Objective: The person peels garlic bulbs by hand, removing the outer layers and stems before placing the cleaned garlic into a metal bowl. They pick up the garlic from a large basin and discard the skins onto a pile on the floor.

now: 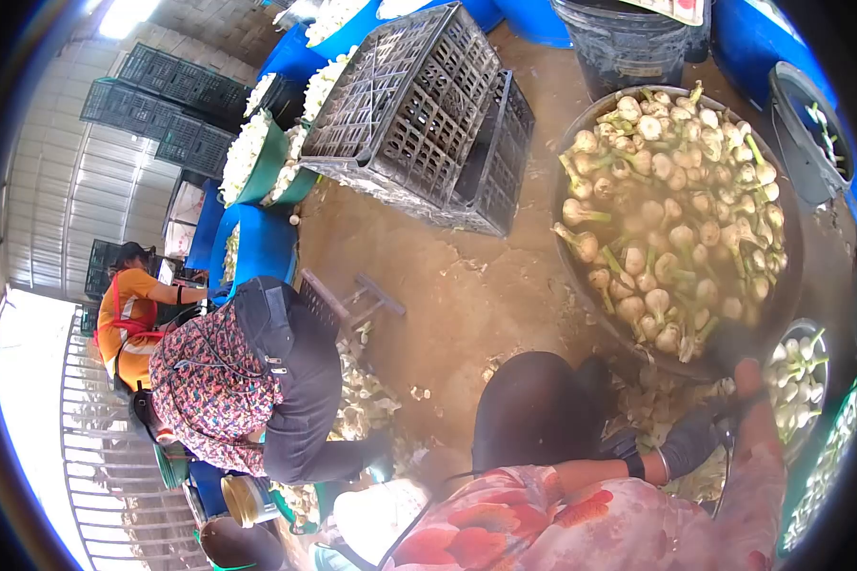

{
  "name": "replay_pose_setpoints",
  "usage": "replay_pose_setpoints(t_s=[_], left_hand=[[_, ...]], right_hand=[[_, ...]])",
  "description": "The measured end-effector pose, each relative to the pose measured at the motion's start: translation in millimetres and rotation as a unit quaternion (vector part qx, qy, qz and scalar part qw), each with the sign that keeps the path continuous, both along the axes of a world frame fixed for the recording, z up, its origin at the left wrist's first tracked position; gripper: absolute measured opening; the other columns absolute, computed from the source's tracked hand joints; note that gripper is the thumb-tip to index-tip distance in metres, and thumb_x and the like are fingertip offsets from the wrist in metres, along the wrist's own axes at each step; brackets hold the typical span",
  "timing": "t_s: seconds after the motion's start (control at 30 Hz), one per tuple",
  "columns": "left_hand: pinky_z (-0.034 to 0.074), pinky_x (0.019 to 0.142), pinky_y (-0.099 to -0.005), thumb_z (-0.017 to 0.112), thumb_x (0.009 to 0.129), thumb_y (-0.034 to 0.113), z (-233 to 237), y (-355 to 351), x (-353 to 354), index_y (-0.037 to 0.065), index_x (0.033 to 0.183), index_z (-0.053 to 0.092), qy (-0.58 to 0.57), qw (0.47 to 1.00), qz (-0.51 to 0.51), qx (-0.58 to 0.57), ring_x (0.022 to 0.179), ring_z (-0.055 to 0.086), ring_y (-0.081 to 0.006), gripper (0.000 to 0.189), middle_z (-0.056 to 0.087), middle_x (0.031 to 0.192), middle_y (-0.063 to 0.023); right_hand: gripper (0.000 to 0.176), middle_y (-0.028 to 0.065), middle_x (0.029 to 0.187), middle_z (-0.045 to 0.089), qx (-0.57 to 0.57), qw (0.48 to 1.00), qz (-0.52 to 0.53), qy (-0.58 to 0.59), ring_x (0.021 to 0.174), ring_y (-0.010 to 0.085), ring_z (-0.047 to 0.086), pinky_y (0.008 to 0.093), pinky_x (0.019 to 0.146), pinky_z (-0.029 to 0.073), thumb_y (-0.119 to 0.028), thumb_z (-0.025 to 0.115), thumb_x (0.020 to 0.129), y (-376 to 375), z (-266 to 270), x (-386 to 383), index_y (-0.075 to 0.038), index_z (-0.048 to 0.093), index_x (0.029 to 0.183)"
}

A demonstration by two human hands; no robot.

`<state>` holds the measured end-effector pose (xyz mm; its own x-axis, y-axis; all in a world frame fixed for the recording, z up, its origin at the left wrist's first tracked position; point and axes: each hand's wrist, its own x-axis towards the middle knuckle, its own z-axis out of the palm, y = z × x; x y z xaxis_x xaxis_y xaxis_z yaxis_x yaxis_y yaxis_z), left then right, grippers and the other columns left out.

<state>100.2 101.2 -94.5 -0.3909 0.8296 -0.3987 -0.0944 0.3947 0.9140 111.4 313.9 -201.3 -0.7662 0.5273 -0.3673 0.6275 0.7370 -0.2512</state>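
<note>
Fingers (707, 425) of my left hand (690, 440) sit inside a dark glove and curl downward. I cannot tell how far they are spread, nor whether they grip anything. My right hand (733, 348) is also gloved and blurred, so its opening is likewise unreadable.

1. Basin (787, 271): a wide dark round vessel on the dirt floor, far and slightly left of both hands, filled with cloudy water.
2. Crate (419, 105): black lattice plastic, tipped on its side, well apart to the far left of the basin.
3. Co-worker (238, 381): a person in a patterned top, bent over at the left, well clear of my hands.
4. Bowl (825, 371): small, just right of my right hand, holding a few bulbs.
5. Heap of trimmings (652, 404): pale scraps on the floor, directly under and beside my left hand.
6. Bulbs (671, 181): white heads with green stalks floating in the basin. The stalks point every way, so there is no common long axis.

Governing relation: the bulbs lie on the far side of the fingers. My right hand is at the basin's near rim and is the nearer one. My left hand is nearer me and to the left, over the heap.
</note>
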Motion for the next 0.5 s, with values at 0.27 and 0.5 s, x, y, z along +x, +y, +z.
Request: replay_pose_setpoints(t_s=[0.27,0.5], left_hand=[[0.03,0.113,-0.0342,0.055,0.098,0.018,-19,-10,-36,-0.001,0.147,0.033,0.081,0.977,-0.009,0.196,0.134,0.041,-0.0258,0.057,0.044,0.143,-0.016],[0.051,0.097,-0.0461,0.057,0.095,0.009,19,-19,-20,0.01,0.145,0.036,-0.369,0.909,-0.053,0.184,0.115,0.058,-0.0299,0.054,0.053,0.132,-0.0121]], right_hand=[[0.031,0.0071,0.099,0.068,-0.094,0.939,-0.158,0.289,0.09,0.0195,0.062,0.0339,0.081,0.049,-0.029,0.062,0.094,-62,48,96,-0.008,0.064,0.116],[0.023,0.0153,0.096,0.067,-0.142,0.886,-0.254,0.362,0.088,0.0252,0.066,0.0368,0.08,0.052,-0.023,0.053,0.097,-131,97,98,-0.007,0.065,0.108]])
